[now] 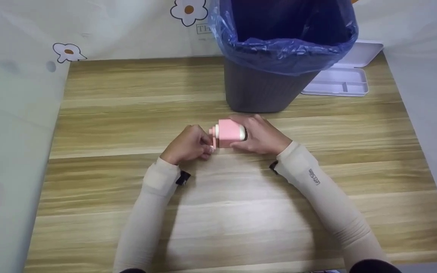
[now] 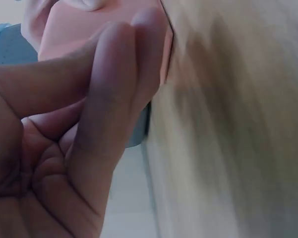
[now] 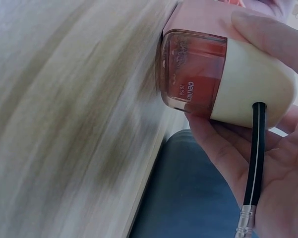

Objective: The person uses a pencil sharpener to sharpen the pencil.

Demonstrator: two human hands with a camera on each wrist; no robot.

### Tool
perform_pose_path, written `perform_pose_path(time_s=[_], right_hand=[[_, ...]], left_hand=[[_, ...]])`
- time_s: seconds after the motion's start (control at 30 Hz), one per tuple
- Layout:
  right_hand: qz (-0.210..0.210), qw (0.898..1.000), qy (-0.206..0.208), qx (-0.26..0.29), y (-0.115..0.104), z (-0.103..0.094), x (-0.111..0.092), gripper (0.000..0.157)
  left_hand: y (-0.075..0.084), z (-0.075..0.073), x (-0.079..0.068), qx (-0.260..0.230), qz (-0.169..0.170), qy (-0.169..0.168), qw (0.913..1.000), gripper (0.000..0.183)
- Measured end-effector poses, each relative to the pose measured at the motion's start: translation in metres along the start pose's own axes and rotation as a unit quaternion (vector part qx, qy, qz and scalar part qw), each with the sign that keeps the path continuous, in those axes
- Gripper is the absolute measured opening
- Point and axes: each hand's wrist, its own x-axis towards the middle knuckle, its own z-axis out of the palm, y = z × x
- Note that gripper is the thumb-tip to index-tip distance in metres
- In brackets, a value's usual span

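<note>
A pink and cream crank pencil sharpener is held on the wooden table by my right hand, thumb on one side and fingers on the other. From its cream face, in the right wrist view, a black pencil with a pale stripe and silver end sticks out of the hole. Below the hole's side, a clear shavings box shows bits inside. My left hand pinches the small crank handle at the sharpener's other end. In the left wrist view its curled fingers hide the crank.
Behind the sharpener stands a dark grey bin with a blue plastic liner. An open pale pencil case lies at the back right, partly behind the bin. Pale patterned sheeting rises behind the table.
</note>
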Motion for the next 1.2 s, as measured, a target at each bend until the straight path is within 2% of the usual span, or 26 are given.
perform_pose_path(time_s=[0.23,0.4,0.73,0.93,1.2], right_hand=[[-0.006,1.0,0.005,-0.008,0.001,0.003,0.0,0.055],[-0.013,1.0,0.007,-0.003,0.001,0.004,0.0,0.059],[-0.001,1.0,0.01,-0.001,0.0,0.003,0.001,0.058],[-0.001,1.0,0.01,0.001,0.001,0.003,0.0,0.059],[-0.012,1.0,0.016,0.01,0.003,0.003,0.0,0.056]], left_hand=[[-0.008,0.002,0.007,-0.03,-0.021,0.011,0.9993,0.007],[-0.011,0.002,0.01,-0.048,-0.035,0.019,0.998,0.006],[-0.011,-0.003,0.017,-0.079,-0.049,0.023,0.9954,0.015],[-0.012,-0.003,0.018,-0.081,-0.055,0.023,0.9949,0.013],[-0.012,-0.002,0.021,-0.082,-0.057,0.045,0.9939,0.01]])
